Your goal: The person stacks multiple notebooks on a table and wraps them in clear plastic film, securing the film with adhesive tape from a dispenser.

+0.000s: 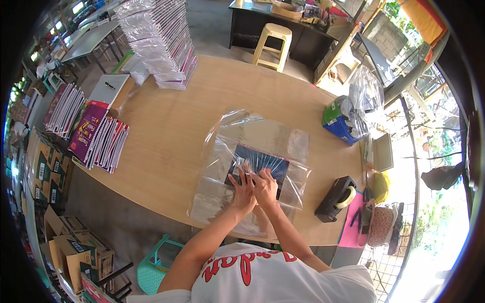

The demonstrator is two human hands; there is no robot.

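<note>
Pressing down side by side, the left hand [243,191] and the right hand [265,188] lie flat on a dark spiral-bound notebook [257,165] that sits inside a clear plastic bag [252,166] near the front edge of the wooden worktop [166,131]. Neither grip is clamped on anything: the fingers are spread and laid on the film over the notebook's near edge. The notebook lies directly ahead of both hands, its long axis running left to right with the spiral binding along the far side, tilted slightly clockwise. Both hands are equally near, touching each other at the thumbs.

To the right, a black tape dispenser [335,199] stands just beside the bag, and a blue and green box stuffed with clear wrappers [348,118] sits farther back. A tall stack of wrapped notebooks [161,43] rises at the far left of the worktop. Purple-covered spiral notebooks [98,136] fan out at the left edge, and brown cartons [45,171] with white labels stand on the floor below. A pale yellow plastic stool [273,45] stands beyond the worktop.
</note>
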